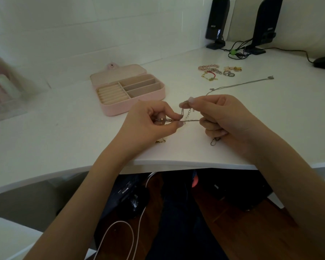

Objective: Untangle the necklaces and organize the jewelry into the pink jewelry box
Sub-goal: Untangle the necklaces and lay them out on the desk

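Both hands (186,119) pinch tangled necklaces (184,117) | near desk edge (195,164)

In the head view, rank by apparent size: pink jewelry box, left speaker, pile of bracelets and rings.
1. Pink jewelry box
2. Left speaker, though farther away, so unsure
3. Pile of bracelets and rings

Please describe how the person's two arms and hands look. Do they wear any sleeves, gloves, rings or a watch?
Both forearms are bare up to the picture's edge: no sleeves, no gloves, no watch or bracelet on either wrist. The left hand and the right hand show no rings that I can see. The fingernails are fairly long, with a pale, glossy look. No markings are visible.
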The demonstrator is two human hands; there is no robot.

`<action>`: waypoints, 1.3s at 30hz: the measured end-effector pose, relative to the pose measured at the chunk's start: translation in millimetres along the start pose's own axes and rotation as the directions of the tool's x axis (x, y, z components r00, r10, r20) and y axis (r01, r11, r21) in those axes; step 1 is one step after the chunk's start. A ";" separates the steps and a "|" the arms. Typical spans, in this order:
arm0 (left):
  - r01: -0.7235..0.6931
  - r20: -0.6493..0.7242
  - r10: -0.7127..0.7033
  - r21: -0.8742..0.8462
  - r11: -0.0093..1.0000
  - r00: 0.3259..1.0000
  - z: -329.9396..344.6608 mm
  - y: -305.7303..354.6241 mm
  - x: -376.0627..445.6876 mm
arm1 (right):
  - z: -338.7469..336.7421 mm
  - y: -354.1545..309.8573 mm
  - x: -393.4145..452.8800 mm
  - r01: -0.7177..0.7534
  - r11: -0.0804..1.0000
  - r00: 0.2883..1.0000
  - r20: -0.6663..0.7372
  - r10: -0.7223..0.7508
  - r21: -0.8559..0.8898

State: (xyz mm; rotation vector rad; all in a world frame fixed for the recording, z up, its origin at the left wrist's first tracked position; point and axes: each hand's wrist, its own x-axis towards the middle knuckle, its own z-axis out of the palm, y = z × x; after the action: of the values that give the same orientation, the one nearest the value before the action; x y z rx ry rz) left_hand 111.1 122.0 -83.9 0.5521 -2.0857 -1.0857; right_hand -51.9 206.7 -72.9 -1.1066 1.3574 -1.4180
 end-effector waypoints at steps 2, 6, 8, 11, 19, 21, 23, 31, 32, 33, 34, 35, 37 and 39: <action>0.000 0.001 0.000 0.022 1.000 1.000 -0.9 -1.9 -0.1 | -0.3 1.5 2.3 0.038 0.998 0.992 -0.115 -0.044 -0.056; 0.025 0.046 -0.028 0.066 0.997 0.999 -1.1 -3.1 -0.2 | -2.9 5.8 5.7 0.103 0.969 0.930 -0.325 -0.174 -0.223; 0.051 0.015 -0.053 0.078 0.996 0.998 -0.7 -3.8 0.3 | -1.5 8.9 6.3 0.181 0.890 0.870 -0.354 -0.343 -0.418; 0.070 -0.030 -0.067 0.092 0.993 0.997 -0.7 -4.0 0.8 | -0.6 11.7 6.6 0.248 0.820 0.792 -0.379 -0.478 -0.515; 0.085 -0.065 -0.079 0.103 0.991 0.995 -0.4 -0.2 1.7 | -6.4 17.2 8.7 0.189 0.786 0.755 -0.424 -0.499 -0.588; 0.094 -0.070 -0.087 0.101 0.991 0.994 -0.7 -0.4 2.1 | -6.6 16.5 8.3 0.190 0.787 0.752 -0.428 -0.501 -0.588; 0.095 -0.075 -0.088 0.102 0.990 0.993 -1.2 -1.1 2.2 | -6.6 15.7 8.2 0.193 0.784 0.747 -0.430 -0.507 -0.590; 0.127 -0.259 -0.099 0.091 0.988 0.961 -3.9 -9.5 4.9 | -6.1 13.4 4.7 0.162 0.630 0.852 -0.214 -0.478 -0.760; 0.129 -0.274 -0.097 0.101 0.986 0.957 -4.0 -9.8 5.2 | -5.6 13.4 5.1 0.175 0.616 0.865 -0.179 -0.468 -0.768; 0.134 -0.290 -0.097 0.109 0.985 0.952 -4.2 -10.1 5.5 | -5.4 13.1 5.3 0.190 0.621 0.867 -0.166 -0.470 -0.761; 0.142 -0.311 -0.101 0.113 0.983 0.945 -4.8 -10.4 5.7 | -6.4 12.6 5.6 0.212 0.650 0.860 -0.177 -0.479 -0.730; 0.152 -0.334 -0.107 0.113 0.982 0.936 -5.7 -10.8 6.0 | -7.8 11.9 5.5 0.234 0.705 0.848 -0.214 -0.484 -0.669; 0.166 -0.362 -0.120 0.097 0.981 0.924 -7.0 -11.0 6.3 | -10.1 9.4 4.8 0.264 0.805 0.831 -0.299 -0.470 -0.531; 0.176 -0.361 -0.136 0.081 0.981 0.923 -6.3 -10.4 6.8 | -9.9 7.0 3.5 0.257 0.844 0.827 -0.344 -0.444 -0.472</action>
State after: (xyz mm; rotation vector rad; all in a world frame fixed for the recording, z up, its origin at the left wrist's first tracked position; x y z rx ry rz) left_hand 111.9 108.6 -87.5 0.9134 -1.8144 -0.8810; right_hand -62.4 205.4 -79.9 -1.4261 1.9122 -1.7903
